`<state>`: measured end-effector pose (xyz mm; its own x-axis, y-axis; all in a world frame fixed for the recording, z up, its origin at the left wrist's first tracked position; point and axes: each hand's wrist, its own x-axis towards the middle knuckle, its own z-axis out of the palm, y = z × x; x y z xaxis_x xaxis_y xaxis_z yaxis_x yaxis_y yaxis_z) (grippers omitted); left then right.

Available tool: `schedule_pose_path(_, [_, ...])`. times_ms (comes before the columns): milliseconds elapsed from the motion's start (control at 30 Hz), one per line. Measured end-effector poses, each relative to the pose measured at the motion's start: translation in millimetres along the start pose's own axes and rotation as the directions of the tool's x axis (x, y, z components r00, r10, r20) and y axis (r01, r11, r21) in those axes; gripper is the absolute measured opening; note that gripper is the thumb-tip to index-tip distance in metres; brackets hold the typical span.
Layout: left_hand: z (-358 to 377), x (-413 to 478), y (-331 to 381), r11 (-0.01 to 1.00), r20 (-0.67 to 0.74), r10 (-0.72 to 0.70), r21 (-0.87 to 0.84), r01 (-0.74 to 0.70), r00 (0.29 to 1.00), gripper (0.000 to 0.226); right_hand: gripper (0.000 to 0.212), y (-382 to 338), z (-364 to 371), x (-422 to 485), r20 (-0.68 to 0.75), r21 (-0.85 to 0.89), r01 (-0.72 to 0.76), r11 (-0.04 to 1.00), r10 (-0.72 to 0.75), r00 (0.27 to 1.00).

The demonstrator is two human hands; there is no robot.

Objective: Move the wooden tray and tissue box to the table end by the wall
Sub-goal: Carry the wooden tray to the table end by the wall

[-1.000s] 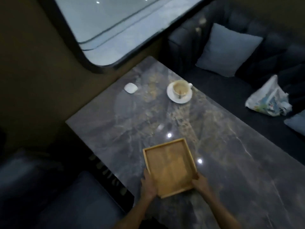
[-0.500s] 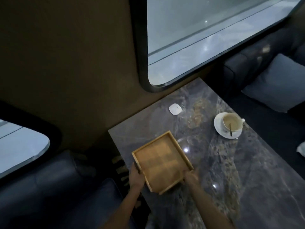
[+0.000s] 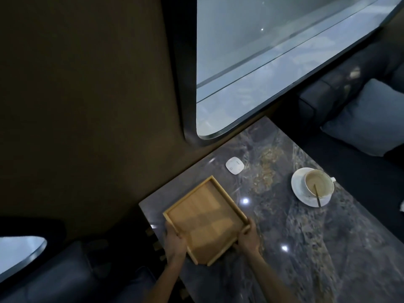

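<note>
Wooden tray [image 3: 205, 219] gripped by both hands' fingers [image 3: 172, 229] (empty inside), white puck [image 3: 235, 165] and coffee cup [image 3: 319, 186] beyond

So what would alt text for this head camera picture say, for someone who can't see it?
Two bare hands, left hand and right hand, grip the near corners of an empty wooden tray on a dark marble table beside a wall with a window. Farther along sit a cup on a saucer and a small white pad.
</note>
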<state>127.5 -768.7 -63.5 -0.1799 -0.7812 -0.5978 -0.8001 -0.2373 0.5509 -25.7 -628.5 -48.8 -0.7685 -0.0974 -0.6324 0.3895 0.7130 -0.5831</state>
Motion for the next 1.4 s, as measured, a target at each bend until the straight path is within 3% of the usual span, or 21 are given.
schedule_pose_path(133, [-1, 41, 30, 0.999, 0.016, 0.022, 0.024, -0.022, 1.000, 0.064, 0.048, -32, 13, 33, 0.055, 0.200, -0.057, 0.978, 0.047, 0.997])
schedule_pose_path(233, [4, 75, 58, 0.992, 0.020, 0.027, 0.121, -0.029, 0.999, 0.059, 0.048, -55, 18, 65, 0.048, 0.210, -0.065, 0.975, 0.056, 0.997])
schedule_pose_path(367, [11, 93, 81, 0.993, -0.014, -0.022, 0.118, 0.024, 1.000, 0.043, 0.047, -65, 23, 94, 0.036, 0.190, -0.031, 0.981, 0.024, 0.999])
schedule_pose_path(500, [14, 95, 78, 0.978, -0.038, 0.042, 0.206, -0.033, 0.998, 0.053, 0.048, -62, 30, 96, -0.012, 0.143, 0.006, 0.990, -0.005, 1.000])
schedule_pose_path(600, [18, 98, 80, 0.975, -0.080, 0.038, 0.222, -0.020, 0.996, 0.052, 0.048, -65, 28, 96, 0.008, 0.217, 0.013, 0.976, -0.015, 1.000])
schedule_pose_path(767, [20, 94, 87, 0.987, -0.106, 0.009, 0.159, 0.008, 0.994, 0.054, 0.071, -68, 23, 97, 0.056, 0.254, -0.049, 0.966, 0.036, 0.998])
schedule_pose_path(900, [10, 88, 88, 0.996, -0.011, -0.055, 0.076, 0.055, 0.998, 0.063, 0.087, -61, 16, 88, 0.072, 0.434, -0.191, 0.880, 0.178, 0.981])
schedule_pose_path(967, [4, 84, 84, 0.997, 0.052, -0.069, 0.027, 0.068, 0.996, 0.069, 0.080, -51, 21, 73, 0.051, 0.490, -0.181, 0.853, 0.179, 0.983])
schedule_pose_path(1067, [3, 77, 80, 0.998, 0.133, -0.070, 0.009, 0.070, 0.989, 0.074, 0.071, -44, 42, 51, 0.169, 0.551, -0.218, 0.806, 0.148, 0.974])
schedule_pose_path(1233, [2, 74, 84, 0.999, 0.094, -0.028, -0.032, 0.031, 0.995, 0.052, 0.076, -50, 53, 48, 0.147, 0.572, -0.243, 0.783, 0.194, 0.970])
schedule_pose_path(1400, [5, 75, 81, 0.998, 0.101, -0.030, -0.054, 0.036, 0.994, 0.059, 0.080, -49, 46, 46, 0.218, 0.573, -0.283, 0.769, 0.189, 0.957])
